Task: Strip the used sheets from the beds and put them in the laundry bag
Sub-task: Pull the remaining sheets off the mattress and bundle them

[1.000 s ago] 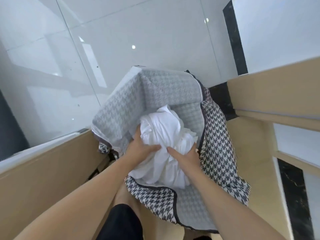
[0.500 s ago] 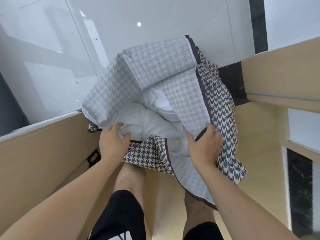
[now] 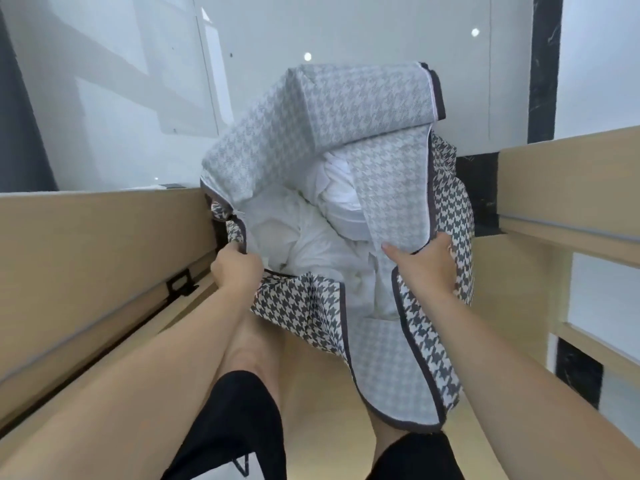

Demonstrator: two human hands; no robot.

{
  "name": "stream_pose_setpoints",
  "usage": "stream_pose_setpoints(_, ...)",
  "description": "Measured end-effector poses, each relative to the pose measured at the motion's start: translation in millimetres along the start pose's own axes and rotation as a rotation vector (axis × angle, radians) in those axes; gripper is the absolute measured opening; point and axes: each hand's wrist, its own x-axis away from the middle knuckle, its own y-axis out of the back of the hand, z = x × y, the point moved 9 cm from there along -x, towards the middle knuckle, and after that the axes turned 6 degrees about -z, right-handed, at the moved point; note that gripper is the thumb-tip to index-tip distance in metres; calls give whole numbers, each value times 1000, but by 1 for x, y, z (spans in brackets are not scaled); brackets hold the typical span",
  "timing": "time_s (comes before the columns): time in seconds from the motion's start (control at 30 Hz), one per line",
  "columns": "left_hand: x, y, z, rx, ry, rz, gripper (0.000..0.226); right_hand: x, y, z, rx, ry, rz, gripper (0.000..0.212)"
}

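Both hands are clamped on the rim of the laundry bag: your left hand is curled round the dark-trimmed edge on its near left side, and your right hand pinches the flap on the right, thumb laid over the pale lining. Between your hands the houndstooth bag stands open on the pale floor, its far wall rising above them. Wooden bed frames run along outside each hand. Inside the bag, just beyond your knuckles, lie the crumpled white sheets, fully below the rim. By my reckoning, this load is bagged. Whether other beds remain to be stripped cannot be told, since no mattress shows.
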Motion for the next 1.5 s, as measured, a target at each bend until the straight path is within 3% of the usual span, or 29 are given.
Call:
stream_pose_setpoints(0.17,29,12,8,65,-103,-12,19,11,23,2,-200,-76,-10,25)
stream_pose_setpoints(0.37,91,65,4,76,-195,-144,25,34,134,6,-161,193,-149,48)
stream_pose_setpoints(0.5,148,122,3,104,-270,-223,22,61,240,15,-106,332,-252,32)
stream_pose_setpoints(0.6,183,166,7,103,-289,-285,23,88,304,3,-75,361,-307,16)
stream_pose_setpoints(0.83,228,232,21,120,-317,-358,24,115,404,-62,-167,295,-486,24)
stream_pose_setpoints(0.93,237,228,28,128,-314,-346,19,114,402,-88,-132,254,-514,21)
stream_pose_setpoints(1.07,242,180,56,139,-242,-249,19,111,350,-117,-77,236,-436,18)
stream_pose_setpoints(1.23,249,150,70,121,-221,-174,32,125,316,-111,26,319,-377,23)
stream_pose_setpoints(1.5,295,158,50,-41,-426,-22,45,145,311,-105,99,423,-329,29)
